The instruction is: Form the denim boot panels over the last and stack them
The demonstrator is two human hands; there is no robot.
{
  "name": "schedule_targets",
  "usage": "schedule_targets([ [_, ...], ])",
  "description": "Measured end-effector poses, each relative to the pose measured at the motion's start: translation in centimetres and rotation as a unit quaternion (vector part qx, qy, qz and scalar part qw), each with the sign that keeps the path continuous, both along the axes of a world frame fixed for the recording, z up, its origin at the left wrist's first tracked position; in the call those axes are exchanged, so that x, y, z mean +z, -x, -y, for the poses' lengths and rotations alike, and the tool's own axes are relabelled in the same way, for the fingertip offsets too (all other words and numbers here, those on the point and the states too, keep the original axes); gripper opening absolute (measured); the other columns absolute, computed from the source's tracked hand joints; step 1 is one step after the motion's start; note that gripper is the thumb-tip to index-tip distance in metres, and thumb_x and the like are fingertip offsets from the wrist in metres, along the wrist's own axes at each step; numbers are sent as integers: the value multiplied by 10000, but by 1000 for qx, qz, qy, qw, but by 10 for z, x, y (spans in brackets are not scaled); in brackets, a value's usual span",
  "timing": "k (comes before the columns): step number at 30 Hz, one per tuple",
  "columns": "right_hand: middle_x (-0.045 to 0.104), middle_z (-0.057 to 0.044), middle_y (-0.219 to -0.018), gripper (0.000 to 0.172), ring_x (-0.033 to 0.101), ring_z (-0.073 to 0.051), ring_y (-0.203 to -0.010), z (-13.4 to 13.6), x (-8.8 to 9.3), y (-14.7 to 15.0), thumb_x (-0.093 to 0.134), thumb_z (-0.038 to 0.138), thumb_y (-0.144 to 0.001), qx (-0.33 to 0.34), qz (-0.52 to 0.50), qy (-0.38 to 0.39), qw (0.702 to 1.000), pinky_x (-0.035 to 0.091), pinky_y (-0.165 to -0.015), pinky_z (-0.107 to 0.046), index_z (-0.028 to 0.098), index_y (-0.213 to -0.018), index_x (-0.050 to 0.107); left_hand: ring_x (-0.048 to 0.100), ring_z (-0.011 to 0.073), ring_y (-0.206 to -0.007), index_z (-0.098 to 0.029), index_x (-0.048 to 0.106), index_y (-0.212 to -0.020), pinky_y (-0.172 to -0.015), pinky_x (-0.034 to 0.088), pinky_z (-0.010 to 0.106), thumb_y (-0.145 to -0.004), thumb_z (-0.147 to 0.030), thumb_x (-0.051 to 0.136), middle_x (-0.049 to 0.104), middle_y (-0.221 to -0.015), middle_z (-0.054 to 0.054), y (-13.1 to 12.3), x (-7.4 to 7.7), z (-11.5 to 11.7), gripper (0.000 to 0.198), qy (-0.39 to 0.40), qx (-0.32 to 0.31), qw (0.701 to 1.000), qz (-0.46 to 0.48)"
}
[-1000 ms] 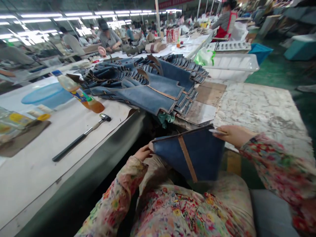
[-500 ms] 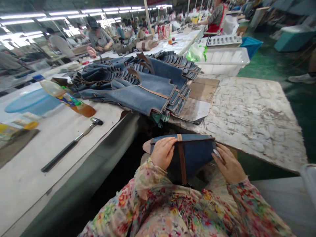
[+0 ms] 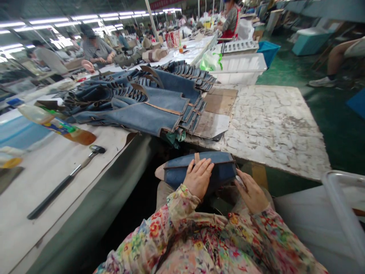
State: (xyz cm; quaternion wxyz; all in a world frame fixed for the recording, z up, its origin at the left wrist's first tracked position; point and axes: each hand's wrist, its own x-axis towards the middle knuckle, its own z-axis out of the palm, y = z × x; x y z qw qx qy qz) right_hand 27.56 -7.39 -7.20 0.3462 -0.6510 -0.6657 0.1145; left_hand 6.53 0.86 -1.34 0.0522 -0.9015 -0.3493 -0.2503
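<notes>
Pressing flat on a folded blue denim panel (image 3: 209,171), the left hand (image 3: 199,177) is seen with its fingers (image 3: 203,166) slightly spread. The right hand (image 3: 251,193) is curled against the panel's right end; whether it is pinched cannot be told. The panel is held over the lap (image 3: 163,192) at lower centre, below a stack of denim panels (image 3: 137,114) on the surface (image 3: 94,179).

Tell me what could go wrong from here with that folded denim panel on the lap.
The denim panel lies across the lap, pressed by the left hand, and could slide into the dark gap beside the table. The small pale item at the right hand could drop. The stacked denim pieces sit at the table edge and might slip down.
</notes>
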Motion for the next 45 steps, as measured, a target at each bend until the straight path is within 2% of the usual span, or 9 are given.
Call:
schedule_targets([
  [5, 478, -75, -1232, 435, 485, -175, -1108, 2, -2, -2, 372, 321, -885, 6, 1, 4, 1000, 410, -960, -336, 237, -1311, 346, 521, 153, -963, -228, 580, -1041, -835, 376, 319, -845, -190, 461, 608, -1021, 21, -6, 12, 5, 232, 36, 45, 998, -18],
  [8, 476, -86, -1232, 452, 469, -196, -1120, 1, -3, -7, 373, 328, -877, 9, 31, 5, 999, 399, -968, -363, 229, -1317, 351, 505, 164, -976, -205, 556, -1090, -831, 374, 326, -843, -195, 466, 590, -1025, 36, -14, 15, 6, 262, 31, 46, 997, -58],
  [16, 549, -66, -1101, 464, 564, -160, -957, -7, 10, -17, 321, 389, -896, 17, -11, 71, 997, 467, -841, -282, 240, -1335, 330, 467, 172, -1040, -140, 479, -1184, -888, 377, 303, -871, -337, 436, 550, -1109, 60, -50, 0, 6, 372, 49, 9, 991, -123],
  [21, 549, -107, -1063, 533, 540, -210, -963, -9, 21, -31, 328, 436, -885, -66, 37, 30, 997, 434, -867, -353, 177, -1351, 311, 456, 178, -1045, -134, 470, -1190, -860, 380, 307, -898, -361, 355, 534, -1132, 72, -69, -7, 2, 387, 48, -21, 992, -115],
  [25, 548, -116, -1034, 473, 512, -229, -965, -16, 27, -35, 329, 396, -889, -72, 106, -12, 992, 417, -870, -388, 173, -1296, 419, 479, 177, -971, -156, 470, -1189, -793, 383, 335, -909, -363, 325, 554, -1068, 65, -74, -9, -3, 377, 56, -45, 993, -93],
  [28, 549, -102, -1018, 405, 503, -228, -948, -23, 35, -27, 363, 364, -877, -52, 136, -33, 989, 419, -852, -392, 201, -1216, 515, 492, 174, -902, -149, 476, -1177, -753, 387, 338, -907, -374, 330, 566, -996, 67, -72, -7, -4, 381, 67, -48, 992, -95],
  [33, 559, -95, -1027, 357, 494, -220, -951, -28, 52, -10, 400, 314, -869, -26, 156, -62, 985, 408, -867, -371, 183, -1156, 567, 477, 165, -962, -140, 463, -1185, -818, 387, 314, -897, -333, 373, 558, -1063, 63, -58, -4, 0, 358, 86, -44, 992, -83],
  [37, 577, -100, -987, 335, 499, -216, -918, -31, 49, 6, 394, 285, -872, -5, 167, -67, 984, 423, -847, -360, 148, -1096, 603, 479, 170, -972, -133, 486, -1164, -844, 389, 311, -903, -302, 362, 572, -1063, 56, -44, -4, 1, 334, 81, -26, 994, -72],
  [45, 567, -88, -1040, 340, 480, -221, -979, -35, 48, 43, 374, 256, -884, 42, 143, -33, 988, 432, -878, -371, 189, -1161, 559, 501, 165, -973, -172, 541, -1101, -863, 382, 316, -891, -272, 398, 606, -1002, 41, -7, 3, -1, 273, 68, 16, 996, -54],
])
